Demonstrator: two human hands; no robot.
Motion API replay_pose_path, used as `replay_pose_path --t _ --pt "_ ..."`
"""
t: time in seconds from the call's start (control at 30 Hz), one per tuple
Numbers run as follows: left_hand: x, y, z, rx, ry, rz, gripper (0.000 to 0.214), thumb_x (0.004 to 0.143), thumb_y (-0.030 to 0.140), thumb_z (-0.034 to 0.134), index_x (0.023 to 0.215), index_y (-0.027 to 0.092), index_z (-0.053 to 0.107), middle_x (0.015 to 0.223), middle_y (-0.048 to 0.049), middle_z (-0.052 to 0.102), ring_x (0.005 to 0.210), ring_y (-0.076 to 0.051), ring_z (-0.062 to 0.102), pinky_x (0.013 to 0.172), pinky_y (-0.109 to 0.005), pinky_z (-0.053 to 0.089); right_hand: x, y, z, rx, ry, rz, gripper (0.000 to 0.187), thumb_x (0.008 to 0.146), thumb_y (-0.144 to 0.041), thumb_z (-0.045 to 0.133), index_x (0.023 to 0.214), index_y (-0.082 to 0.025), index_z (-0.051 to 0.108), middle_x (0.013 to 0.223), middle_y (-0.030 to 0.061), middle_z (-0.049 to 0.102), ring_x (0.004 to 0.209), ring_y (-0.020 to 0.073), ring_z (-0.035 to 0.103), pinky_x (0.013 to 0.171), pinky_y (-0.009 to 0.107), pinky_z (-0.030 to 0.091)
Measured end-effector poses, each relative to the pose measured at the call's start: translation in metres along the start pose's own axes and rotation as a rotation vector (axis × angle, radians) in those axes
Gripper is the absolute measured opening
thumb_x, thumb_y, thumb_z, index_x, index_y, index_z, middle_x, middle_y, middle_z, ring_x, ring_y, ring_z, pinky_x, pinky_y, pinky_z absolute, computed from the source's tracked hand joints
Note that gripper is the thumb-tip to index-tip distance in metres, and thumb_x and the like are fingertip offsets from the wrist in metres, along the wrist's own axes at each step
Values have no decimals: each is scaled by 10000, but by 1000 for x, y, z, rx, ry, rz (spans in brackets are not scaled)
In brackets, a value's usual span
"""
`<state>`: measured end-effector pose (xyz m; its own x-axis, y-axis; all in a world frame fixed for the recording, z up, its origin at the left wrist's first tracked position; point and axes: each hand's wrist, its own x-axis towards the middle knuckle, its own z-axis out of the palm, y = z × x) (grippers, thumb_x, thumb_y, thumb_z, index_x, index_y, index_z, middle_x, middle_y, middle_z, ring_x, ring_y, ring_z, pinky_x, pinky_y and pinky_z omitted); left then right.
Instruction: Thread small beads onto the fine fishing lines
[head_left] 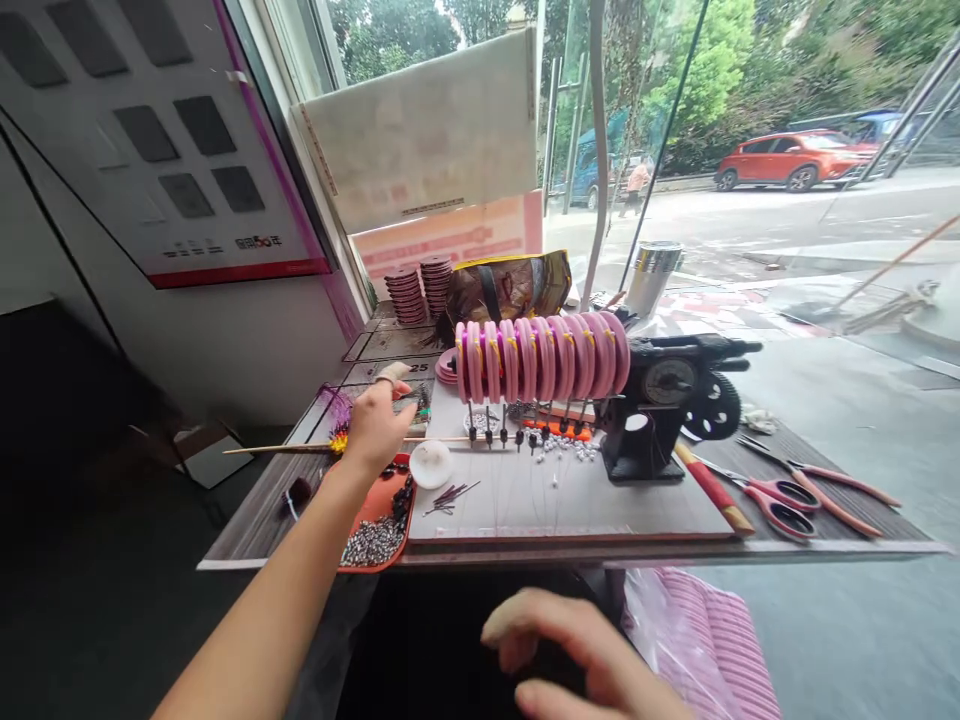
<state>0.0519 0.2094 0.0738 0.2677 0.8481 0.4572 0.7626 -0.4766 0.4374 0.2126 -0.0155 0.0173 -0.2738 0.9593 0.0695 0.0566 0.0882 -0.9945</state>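
My left hand (381,425) reaches over the left side of the table, its finger and thumb apart, with nothing visible between them. Under its wrist lies an orange tray (386,500) of small silver pieces and black parts. A white round disc (431,465) sits beside the tray. My right hand (581,650) hangs in front of the table edge, fingers curved and apart from the thumb, holding nothing I can see. Ahead, a row of pink spools (544,357) sits on a black hand-cranked machine (660,390). Thin lines and small black weights (504,437) hang beneath the spools.
Scissors (780,500) and pliers (832,485) lie at the right. Silver beads (570,447) are scattered below the spools. A thin stick (277,449) crosses the left side. Stacked pink discs (405,297) and a bag (510,285) stand behind. Pink fabric (720,640) hangs below the table.
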Motion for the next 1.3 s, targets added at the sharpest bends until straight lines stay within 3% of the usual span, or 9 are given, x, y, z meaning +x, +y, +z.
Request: replay_pose_path --t 0.1,0.2,0.27,0.33,0.43,0.6,0.7,0.87,1.3 --pt "-44 31 -13 -247 119 -18 213 768 207 535 975 164 570 791 -31 644 721 -163 602 708 -278 474 -12 -4 -36 -372 314 -172 177 842 -200 500 989 -215 598 861 36 636 773 158 587 712 251 453" --pt "-86 67 -7 -498 0 18 65 742 209 589 790 173 614 708 -11 632 651 -147 571 649 -258 465 -4 -5 -70 -841 591 -294 153 870 -182 462 927 -173 604 834 62 642 741 173 585 663 267 438" --pt "-105 87 4 -593 -134 8 49 751 200 584 768 174 622 692 -7 634 631 -139 562 625 -249 460 8 -8 -87 -1249 516 -317 174 857 -128 457 878 -171 625 714 50 633 649 180 566 585 277 393" --pt "-115 97 14 -669 -227 -32 66 764 207 576 785 171 628 703 -11 642 643 -141 569 628 -250 463 20 -14 -99 -1538 275 -290 180 791 -49 511 815 -179 633 655 24 622 596 168 556 550 270 358" --pt "-122 93 18 -726 -269 -103 97 774 235 572 816 171 632 740 -23 655 694 -157 591 655 -263 472 27 -21 -105 -1682 52 -310 185 709 10 561 675 -164 613 603 15 606 559 155 543 534 271 338" --pt "-126 45 -2 -512 -83 -200 131 763 265 579 839 175 638 745 -29 662 713 -184 606 667 -294 481 3 -12 -83 -1684 -14 -610 207 734 -6 531 608 -158 591 643 35 587 598 168 507 567 307 348" --pt "-123 20 -12 -223 22 -163 111 745 211 577 829 182 643 745 -30 671 697 -195 609 684 -317 481 -11 0 -51 -1543 -71 -788 159 796 -85 516 723 -157 637 899 80 637 877 221 522 791 365 361" --pt "-114 14 0 45 -96 132 188 739 89 541 854 202 637 825 -50 675 844 -221 614 764 -328 481 -3 10 -5 -1308 -356 -518 64 762 -130 586 730 -185 577 655 -7 587 596 151 485 613 302 360" --pt "-106 16 12 108 -106 241 243 767 66 516 971 178 585 761 -54 626 765 -222 594 694 -319 472 4 21 18 -861 -160 -327 203 857 -128 386 714 -186 517 629 15 565 570 136 468 535 246 316"
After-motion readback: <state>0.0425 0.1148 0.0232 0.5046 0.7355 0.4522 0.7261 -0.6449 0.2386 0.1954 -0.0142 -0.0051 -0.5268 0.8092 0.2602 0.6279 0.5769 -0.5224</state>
